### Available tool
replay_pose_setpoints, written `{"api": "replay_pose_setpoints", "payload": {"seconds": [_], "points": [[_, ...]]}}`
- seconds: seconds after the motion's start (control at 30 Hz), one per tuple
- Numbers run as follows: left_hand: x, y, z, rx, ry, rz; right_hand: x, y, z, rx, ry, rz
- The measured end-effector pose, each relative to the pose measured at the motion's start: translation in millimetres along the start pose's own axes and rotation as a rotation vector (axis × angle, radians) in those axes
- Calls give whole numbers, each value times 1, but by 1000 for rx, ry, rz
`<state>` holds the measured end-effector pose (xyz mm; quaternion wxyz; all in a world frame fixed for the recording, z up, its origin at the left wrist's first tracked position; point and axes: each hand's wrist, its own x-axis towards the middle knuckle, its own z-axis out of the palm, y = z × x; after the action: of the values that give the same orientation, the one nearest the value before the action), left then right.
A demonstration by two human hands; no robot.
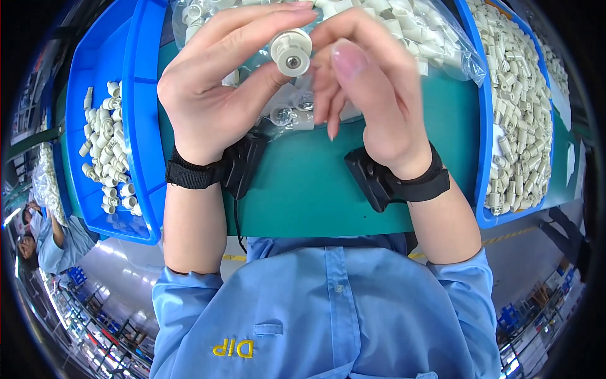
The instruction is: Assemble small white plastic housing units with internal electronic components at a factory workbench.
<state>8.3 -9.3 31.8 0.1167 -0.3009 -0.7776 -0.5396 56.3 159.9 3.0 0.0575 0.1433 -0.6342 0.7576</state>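
Note:
A white round plastic fitting [290, 44] with a small metal contact in its end is pinched between the thumb and fingers of my left hand [208, 95]. Just to its right is my right hand [382, 95], thumb raised and fingers loosely bent and apart. Nothing shows in that hand; its fingers are partly blurred. Beneath and beyond both hands lies a clear plastic bag [464, 55] holding many white plastic parts [407, 28]. A white cylindrical piece [304, 120] shows through the plastic below the hands.
On the left stands a blue bin [142, 120] with a heap of small white fittings [104, 142]. A second blue bin [485, 139] on the right is filled with small white pieces [521, 120]. The green tabletop [303, 189] lies between them. Another person [57, 243] is at the far left.

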Motion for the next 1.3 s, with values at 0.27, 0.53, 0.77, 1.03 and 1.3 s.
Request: {"api": "replay_pose_setpoints", "payload": {"seconds": [0.27, 0.53, 0.77, 1.03, 1.3], "points": [[10, -39, -5, 60, -227, 446, 5, -2, 7, 140, -34, 338], [0, -34, -6, 79, -242, 344, 5, 1, 3, 197, -57, 391], [1, -28, -4, 28, -238, 304, 6, 1, 1, 218, -76, 346], [4, -12, -6, 77, -74, 417, 13, -15, 6, 171, -122, 309], [-38, 90, -93, 296, 163, 161, -47, -120, -11, -647, 153, -432]]}}
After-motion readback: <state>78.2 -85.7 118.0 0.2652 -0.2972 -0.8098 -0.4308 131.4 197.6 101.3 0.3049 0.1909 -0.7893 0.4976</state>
